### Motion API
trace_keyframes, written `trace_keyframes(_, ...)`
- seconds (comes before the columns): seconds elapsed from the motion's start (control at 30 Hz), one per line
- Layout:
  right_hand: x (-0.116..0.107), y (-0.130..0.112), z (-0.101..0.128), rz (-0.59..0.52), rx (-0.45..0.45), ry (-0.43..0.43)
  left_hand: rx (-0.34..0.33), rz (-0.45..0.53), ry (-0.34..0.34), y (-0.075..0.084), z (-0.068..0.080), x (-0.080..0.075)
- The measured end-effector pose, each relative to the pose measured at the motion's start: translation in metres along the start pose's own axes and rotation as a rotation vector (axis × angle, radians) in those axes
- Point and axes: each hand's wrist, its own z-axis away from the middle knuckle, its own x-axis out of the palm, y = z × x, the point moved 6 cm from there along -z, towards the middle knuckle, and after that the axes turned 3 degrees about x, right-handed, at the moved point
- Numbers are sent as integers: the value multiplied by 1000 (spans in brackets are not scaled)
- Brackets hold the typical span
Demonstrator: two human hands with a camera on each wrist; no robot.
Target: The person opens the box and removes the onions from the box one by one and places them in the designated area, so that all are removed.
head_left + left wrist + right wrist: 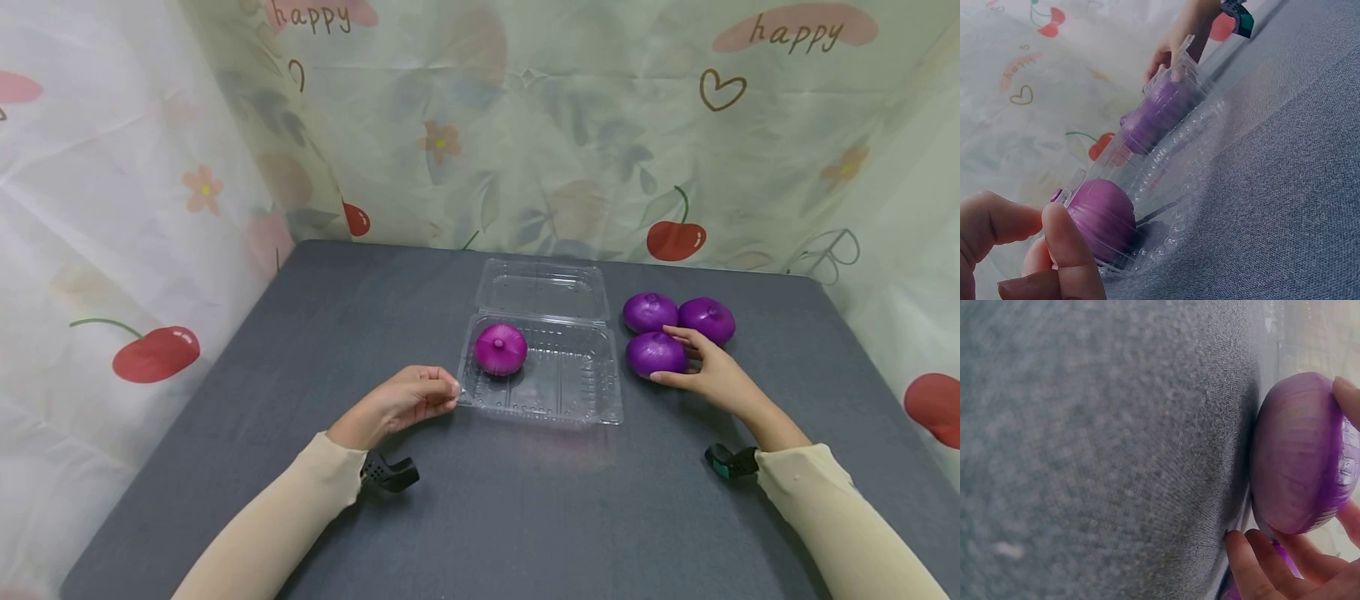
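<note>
Head view shows a clear box (570, 392) lying open on the grey table (300, 350), its lid (542, 290) folded back on the far side. One purple onion (500, 348) already sits inside the box, at its left end. The rest of the box is bare.

Three more onions lie in a bunch just right of the box. The nearest onion (656, 353) is the one closest to the box, and the right hand (708, 371) is on it. Its fingers curl over the top and its thumb comes round the near side, so the grip is wrapped on that onion. In the right wrist view the same onion (1297, 456) rests on the table with fingertips (1254, 562) round its edge.

The left hand (408, 398) is at the left edge of the box. Its fingers pinch the rim there.

So the held onion lies right of the box, and the bare room in the box is to its left, close by. I think the right hand is the nearer one for it. The other two onions (649, 310) (707, 318) sit just behind it.
</note>
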Motion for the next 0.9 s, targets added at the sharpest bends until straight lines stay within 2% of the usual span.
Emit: trace_keyframes(0.9,-1,-3,0,-27,-3,-8,-2,10,-18,2,1,2)
